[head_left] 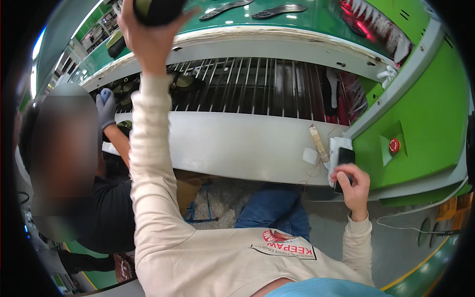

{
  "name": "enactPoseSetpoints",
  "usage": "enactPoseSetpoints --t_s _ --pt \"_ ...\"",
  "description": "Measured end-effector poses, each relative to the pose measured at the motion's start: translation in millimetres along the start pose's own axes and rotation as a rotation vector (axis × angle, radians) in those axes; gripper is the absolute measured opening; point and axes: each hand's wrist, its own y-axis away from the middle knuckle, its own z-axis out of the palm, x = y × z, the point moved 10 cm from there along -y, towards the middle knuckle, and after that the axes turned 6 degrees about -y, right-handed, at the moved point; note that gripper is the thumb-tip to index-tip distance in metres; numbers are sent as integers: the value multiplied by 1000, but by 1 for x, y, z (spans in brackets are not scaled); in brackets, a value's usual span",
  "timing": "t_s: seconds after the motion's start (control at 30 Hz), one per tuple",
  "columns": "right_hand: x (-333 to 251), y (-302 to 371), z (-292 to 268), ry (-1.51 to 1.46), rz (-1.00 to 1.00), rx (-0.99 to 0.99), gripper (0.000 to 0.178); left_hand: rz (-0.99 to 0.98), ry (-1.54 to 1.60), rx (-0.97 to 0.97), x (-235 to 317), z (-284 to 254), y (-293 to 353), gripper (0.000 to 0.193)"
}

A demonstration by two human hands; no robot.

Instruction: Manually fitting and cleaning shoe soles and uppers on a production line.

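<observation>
My left hand is raised over the near edge of the green conveyor belt. Its fingers grip a dark shoe with an olive lining, partly cut off by the top of the view. Down at the right end of the white ledge, my right hand has its fingers curled in beside a black phone-like slab. Whether anything is pinched between those fingers is hidden. Two black shoe soles lie flat on the belt, right of the raised shoe.
A tape-wrapped stick rests on the white ledge. Dark shoes sit on metal rollers below the belt. A green machine housing bears a red stop button. At left, a co-worker's gloved hand is close to my left arm.
</observation>
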Motion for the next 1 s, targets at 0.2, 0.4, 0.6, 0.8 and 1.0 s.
enactPoseSetpoints --t_s 0.2,0.4,0.6,0.8,1.0 --pt "19 31 2 66 82 157 8 30 -671 -780 -209 118 43 57" --pt "-5 21 25 201 -4 43 7 -220 -502 -925 -259 104 104 30" --pt "-60 -57 30 382 -303 8 8 -191 -47 -219 -84 -14 149 12" --pt "-138 -185 30 407 -581 113 21 -497 112 -895 70 -108 326 12" --pt "-145 -308 28 1032 -803 195 42 -412 64 -869 87 -126 328 15"
